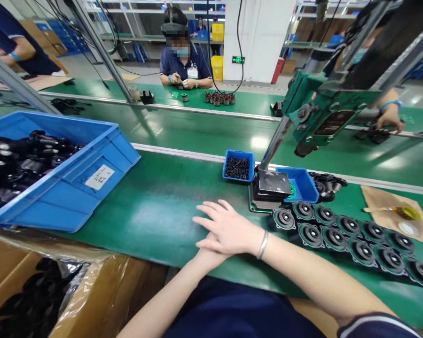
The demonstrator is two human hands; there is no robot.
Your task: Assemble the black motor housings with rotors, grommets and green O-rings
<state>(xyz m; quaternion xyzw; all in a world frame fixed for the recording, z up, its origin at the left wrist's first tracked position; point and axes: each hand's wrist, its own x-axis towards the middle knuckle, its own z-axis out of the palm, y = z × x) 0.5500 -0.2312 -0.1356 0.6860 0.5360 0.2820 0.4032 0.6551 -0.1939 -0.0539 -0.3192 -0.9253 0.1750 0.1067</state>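
Observation:
My right hand (227,230), with a silver bangle at the wrist, lies palm down across my left hand (208,257). Its fingers are spread and hold nothing. Most of my left hand is hidden beneath it, fingers included. Both rest over the green worktop (151,211) near its front edge. Just right of my hands stands a green hand press (324,112) with a dark metal block (270,185) at its base. Two rows of round black motor housings (338,238) with green rims extend to the right.
A small blue bin of black rings (238,169) sits ahead, beside another blue bin (299,183). At left are a large blue crate (102,188) of black parts and a cardboard box (95,291). A brush (384,209) lies on cardboard at right. A co-worker (185,65) sits opposite.

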